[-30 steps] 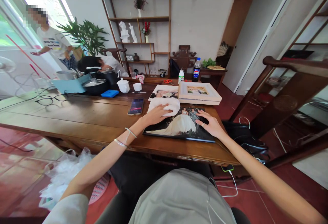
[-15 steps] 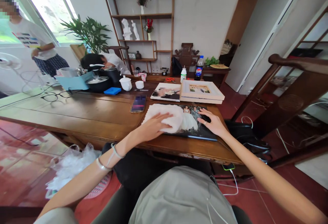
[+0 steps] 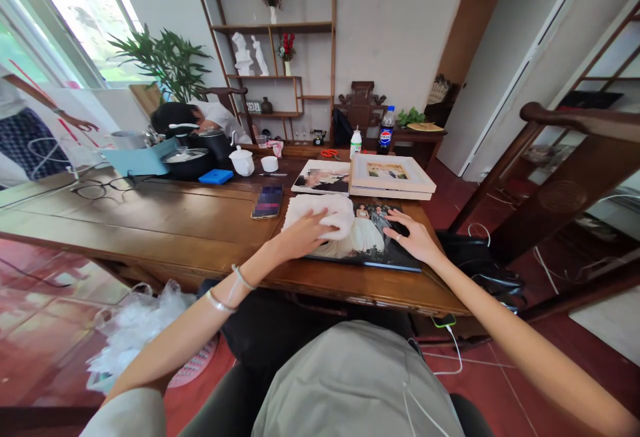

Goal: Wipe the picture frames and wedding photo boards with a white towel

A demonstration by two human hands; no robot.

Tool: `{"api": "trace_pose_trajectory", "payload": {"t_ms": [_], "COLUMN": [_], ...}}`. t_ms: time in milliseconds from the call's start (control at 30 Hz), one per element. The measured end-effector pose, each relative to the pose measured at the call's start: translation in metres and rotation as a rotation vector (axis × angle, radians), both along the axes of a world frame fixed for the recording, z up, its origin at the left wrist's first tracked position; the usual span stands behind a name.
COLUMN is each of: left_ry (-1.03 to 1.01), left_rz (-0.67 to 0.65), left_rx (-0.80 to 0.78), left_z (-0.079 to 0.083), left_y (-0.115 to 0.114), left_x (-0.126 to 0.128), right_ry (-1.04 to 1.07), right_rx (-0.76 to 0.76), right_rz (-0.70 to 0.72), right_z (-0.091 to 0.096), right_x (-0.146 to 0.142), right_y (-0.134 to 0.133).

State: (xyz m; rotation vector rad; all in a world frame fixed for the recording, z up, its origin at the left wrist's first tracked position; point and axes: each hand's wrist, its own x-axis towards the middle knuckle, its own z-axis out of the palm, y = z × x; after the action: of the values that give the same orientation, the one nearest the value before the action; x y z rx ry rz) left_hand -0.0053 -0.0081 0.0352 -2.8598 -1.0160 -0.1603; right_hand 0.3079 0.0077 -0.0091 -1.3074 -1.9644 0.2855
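A large glossy wedding photo panel lies flat near the front edge of the wooden table. My left hand presses a white cloth onto the panel's left half, fingers curled over the cloth. My right hand lies flat on the panel's right side with fingers spread, holding nothing.
Behind the panel are another photo print and a white framed picture. A phone, glasses, a blue case, cups, pots and bottles stand on the table. One person leans over the far side; another stands left. A wooden chair is on the right.
My left hand has slid the cloth over the panel, toward me half a second ago and back a little now. The right hand stays put. The standing person has moved left.
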Motion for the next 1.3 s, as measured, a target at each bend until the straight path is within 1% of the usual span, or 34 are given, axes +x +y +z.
{"api": "trace_pose_trajectory", "payload": {"t_ms": [33, 100, 167, 200, 233, 300, 400, 467, 500, 567, 633, 667, 733, 867, 967, 1033, 1067, 1133, 1300], "left_ry": [0.005, -0.001, -0.016, -0.021, -0.024, -0.021, -0.02, -0.046, -0.056, -0.073, -0.068, -0.06, -0.042, -0.027, -0.016, -0.028, -0.031, -0.041, -0.139], "left_rz": [-0.02, -0.102, -0.172, -0.189, -0.187, -0.145, -0.064, -0.036, -0.04, -0.039, -0.035, -0.029, -0.027, -0.07, -0.145, -0.177, -0.184, -0.167, -0.136], "left_rx": [0.003, 0.011, 0.022, 0.026, 0.03, 0.032, 0.025, 0.039, 0.049, 0.062, 0.052, 0.041, 0.012, -0.053, -0.085, -0.091, -0.094, -0.094, -0.022], "left_z": [0.001, 0.001, 0.001, 0.001, 0.001, -0.001, -0.002, -0.003, -0.003, -0.003, -0.002, -0.002, 0.0, 0.006, 0.01, 0.011, 0.011, 0.011, 0.008], "left_y": [-0.016, -0.043, -0.057, -0.058, -0.053, -0.033, 0.017, 0.049, 0.062, 0.077, 0.077, 0.072, 0.052, -0.007, -0.048, -0.06, -0.059, -0.043, 0.033], "left_x": [0.002, 0.008, 0.014, 0.017, 0.019, 0.021, 0.02, 0.018, 0.018, 0.017, 0.015, 0.013, 0.007, -0.008, -0.012, -0.012, -0.011, -0.011, -0.017], "right_ry": [-0.002, -0.005, -0.008, -0.011, -0.014, -0.018, -0.014, -0.011, -0.011, -0.008, -0.005, -0.004, -0.001, 0.011, 0.007, 0.002, 0.0, -0.004, 0.001], "right_rx": [0.002, 0.01, 0.014, 0.012, 0.008, 0.002, 0.004, 0.003, 0.001, -0.005, -0.008, -0.009, -0.01, -0.011, -0.009, -0.011, -0.012, -0.016, -0.007], "right_rz": [0.002, 0.004, 0.004, 0.002, 0.0, 0.0, 0.004, 0.004, 0.004, 0.006, 0.007, 0.006, 0.0, 0.003, 0.005, 0.001, -0.001, -0.004, -0.002], "right_z": [0.0, 0.0, 0.0, 0.0, 0.0, 0.0, -0.001, -0.001, -0.001, -0.001, -0.001, -0.001, -0.001, 0.0, 0.0, 0.001, 0.001, 0.0, -0.001], "right_x": [0.0, 0.0, 0.0, 0.0, 0.0, 0.001, 0.001, 0.002, 0.002, 0.002, 0.002, 0.002, 0.002, 0.001, 0.0, 0.0, 0.0, 0.001, 0.002], "right_y": [0.0, 0.0, 0.0, 0.0, 0.0, 0.001, 0.001, 0.002, 0.002, 0.002, 0.002, 0.002, 0.001, 0.0, 0.0, -0.001, 0.0, 0.0, 0.001]}}
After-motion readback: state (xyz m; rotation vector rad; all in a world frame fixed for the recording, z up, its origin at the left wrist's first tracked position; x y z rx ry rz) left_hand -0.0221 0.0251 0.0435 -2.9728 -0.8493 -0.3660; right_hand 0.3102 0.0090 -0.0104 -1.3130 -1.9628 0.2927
